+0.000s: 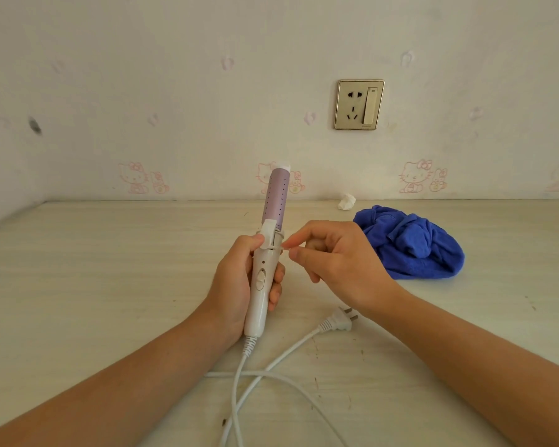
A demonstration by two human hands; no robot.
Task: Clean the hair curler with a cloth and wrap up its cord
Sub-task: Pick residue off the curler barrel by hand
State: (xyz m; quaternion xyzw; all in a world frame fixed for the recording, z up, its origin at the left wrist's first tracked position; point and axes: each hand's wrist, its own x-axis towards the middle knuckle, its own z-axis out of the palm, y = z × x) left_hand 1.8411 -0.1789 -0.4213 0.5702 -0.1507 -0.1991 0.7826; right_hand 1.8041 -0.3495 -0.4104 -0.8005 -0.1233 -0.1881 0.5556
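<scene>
- Two hands in view, both over the counter [110,269], with the left one doing the holding.
- Left hand [236,282]: fingers and thumb wrapped round the white handle of the hair curler [263,269], thumb up by the clip lever.
- Curler is lifted off the counter, centre of view. Long axis is near upright with a slight lean to the right, purple barrel [276,198] up and away from the person, cord end down.
- Cord [239,375] leaves the bottom of the handle, drops to the counter and lies in loose crossing loops toward the near edge. Not wrapped yet.
- Right hand [333,262]: just right of the curler at clip height, thumb and forefinger tips pressed together right at the collar's edge, other fingers curled. Can't tell if they nip a bit of lint, a part of the clip, or nothing.
- Plug [339,321]: flat on the counter under the right wrist, prongs pointing right, free of the wall socket [359,104].
- Cloth [410,246]: blue, bunched on the counter to the right of the right hand and well apart from the curler. No hand is on it.
- Judgement: the cloth lies on the right hand's side, so that hand is nearer and should fetch it while the left keeps the barrel upright. Wiping then runs along the upright axis.
</scene>
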